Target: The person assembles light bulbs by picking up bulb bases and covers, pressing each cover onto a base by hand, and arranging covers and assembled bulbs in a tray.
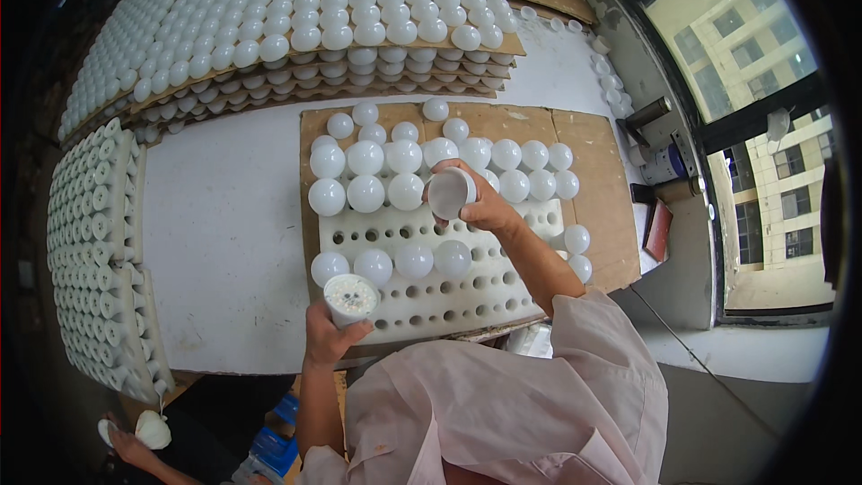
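In my left hand [330, 339] is a white bulb base [351, 299], its face a round board dotted with small LED chips. My right hand [485, 205] reaches over the white foam tray [422, 310] and grips a white cup-shaped bulb part [451, 194], pale hollow inside turned up. Frosted bulb domes [366, 158] stand in rows at the tray's far side, just beyond my right hand. A nearer row of domes [414, 260] sits between my two hands. Holes show along the tray's middle and near rows.
Stacked boards of frosted domes [269, 18] fill the back left. Foam trays with white bulb bases [90, 216] stand at the left. Cardboard [602, 180] lies under the tray. A window [763, 126] is at the right. Lower left, another person's hand [135, 449] holds a white part.
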`<state>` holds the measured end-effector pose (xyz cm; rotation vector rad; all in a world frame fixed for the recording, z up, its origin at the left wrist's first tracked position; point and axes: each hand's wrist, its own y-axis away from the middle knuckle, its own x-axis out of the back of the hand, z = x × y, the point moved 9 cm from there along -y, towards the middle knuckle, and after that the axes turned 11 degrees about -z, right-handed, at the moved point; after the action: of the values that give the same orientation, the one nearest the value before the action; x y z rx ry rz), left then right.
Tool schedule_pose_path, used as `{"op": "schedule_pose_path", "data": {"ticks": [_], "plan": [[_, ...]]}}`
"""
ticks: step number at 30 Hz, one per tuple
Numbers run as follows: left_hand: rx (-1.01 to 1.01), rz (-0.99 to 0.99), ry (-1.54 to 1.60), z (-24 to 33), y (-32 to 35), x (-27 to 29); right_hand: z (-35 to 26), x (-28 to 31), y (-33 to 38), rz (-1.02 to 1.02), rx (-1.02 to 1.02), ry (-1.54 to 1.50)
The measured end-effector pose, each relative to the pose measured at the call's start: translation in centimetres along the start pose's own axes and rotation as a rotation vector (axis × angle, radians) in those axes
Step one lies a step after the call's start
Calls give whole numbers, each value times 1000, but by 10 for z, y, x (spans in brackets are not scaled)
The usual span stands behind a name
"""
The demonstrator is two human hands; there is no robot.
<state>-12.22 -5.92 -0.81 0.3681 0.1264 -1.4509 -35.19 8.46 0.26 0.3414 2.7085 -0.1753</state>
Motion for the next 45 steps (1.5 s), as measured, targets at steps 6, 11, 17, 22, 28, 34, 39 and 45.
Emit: {"op": "schedule_pose_path", "data": {"ticks": [6,11,17,22,28,34,39,45], "plan": [[-12,-169,9,2,-18,-61,30,-77,31,-12,85,-224],[22,-257,104,-2,-8,-82,37,-100,48,-48,122,-341],[38,-251,83,-12,3,-84,44,-107,54,-56,148,-339],[81,-228,77,-5,10,-82,36,-108,54,-90,115,76],[258,-227,-213,-23,18,-62,21,-154,49,-303,-119,775],[315,-245,-341,-38,22,-58,39,-169,49,-410,-156,912],[270,-271,-377,-41,24,-59,45,-173,50,-422,-199,906],[301,-250,-307,-39,21,-63,47,-178,53,-377,-138,971]]}}
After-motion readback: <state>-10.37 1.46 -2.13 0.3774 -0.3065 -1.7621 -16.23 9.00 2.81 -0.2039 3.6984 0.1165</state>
